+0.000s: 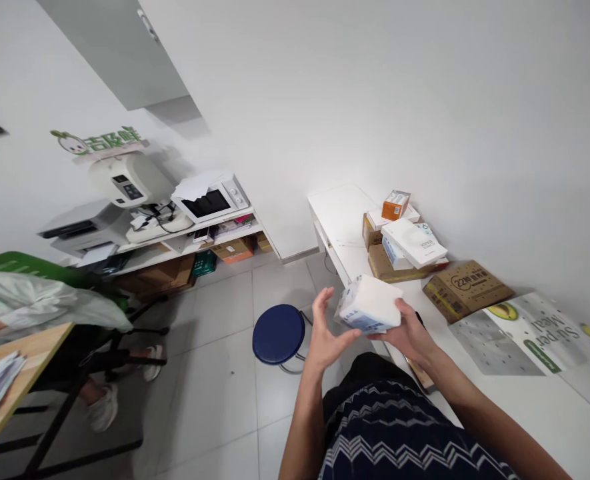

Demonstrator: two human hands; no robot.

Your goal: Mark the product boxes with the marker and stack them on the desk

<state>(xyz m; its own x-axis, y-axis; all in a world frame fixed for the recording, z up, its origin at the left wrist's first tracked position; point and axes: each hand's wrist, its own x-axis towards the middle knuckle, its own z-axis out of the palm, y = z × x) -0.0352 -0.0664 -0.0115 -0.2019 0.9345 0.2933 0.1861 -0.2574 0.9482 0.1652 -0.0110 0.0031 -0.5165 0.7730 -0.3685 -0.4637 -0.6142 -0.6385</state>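
A white pack of tissues (375, 300) in clear plastic with blue print is held up in front of my body, above the near edge of the white table (342, 210). My right hand (409, 333) grips its right end, the thumb on the side and the fingers underneath. Left of the pack is my left hand (325, 333), its thumb and fingers spread wide and curved toward it. No finger of that hand wraps the pack; whether the thumb tip touches its lower edge I cannot tell.
Stacked boxes (415, 243) and a brown carton (467, 287) stand along the wall, beside a printed bag (535, 333). A blue round stool (279, 335) is on the floor. Left are a microwave (209, 200) on a shelf and a seated person (49, 293) at a wooden desk (35, 360).
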